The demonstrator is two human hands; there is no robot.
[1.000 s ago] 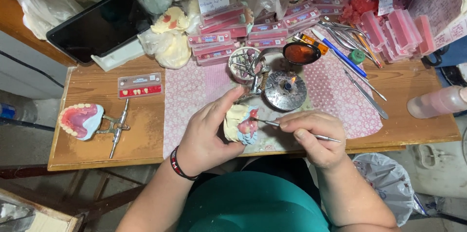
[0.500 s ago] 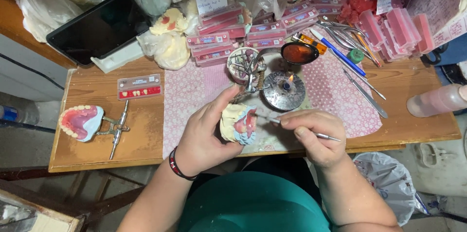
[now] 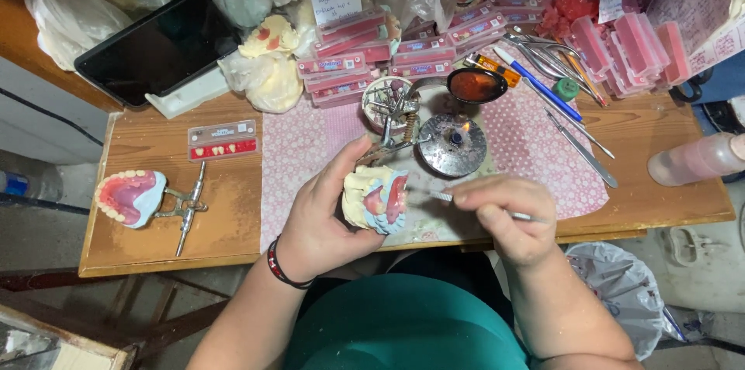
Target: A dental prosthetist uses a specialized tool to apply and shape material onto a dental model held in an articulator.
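Note:
My left hand (image 3: pixel 322 218) grips a cream plaster dental cast (image 3: pixel 372 198) with pink wax gums and a pale blue rim, held over the front of the table. My right hand (image 3: pixel 504 215) holds a thin metal wax-carving tool (image 3: pixel 436 196) like a pen, its tip touching the pink wax on the cast. A small lit metal burner (image 3: pixel 452 145) stands just behind both hands. A black and red band sits on my left wrist.
A second cast on a metal articulator (image 3: pixel 140 199) lies at the left of the wooden table (image 3: pixel 155 246). A tray of artificial teeth (image 3: pixel 223 139), a black tablet (image 3: pixel 159 48), pink tooth boxes (image 3: pixel 349 52), a cup of tools (image 3: pixel 388 102), loose instruments (image 3: pixel 578 145) and a pink bottle (image 3: pixel 698 156) surround the patterned mat (image 3: pixel 303 152).
My left hand has turned the cast slightly, and my right hand has shifted the tool tip along the wax. Both stay in front of the burner.

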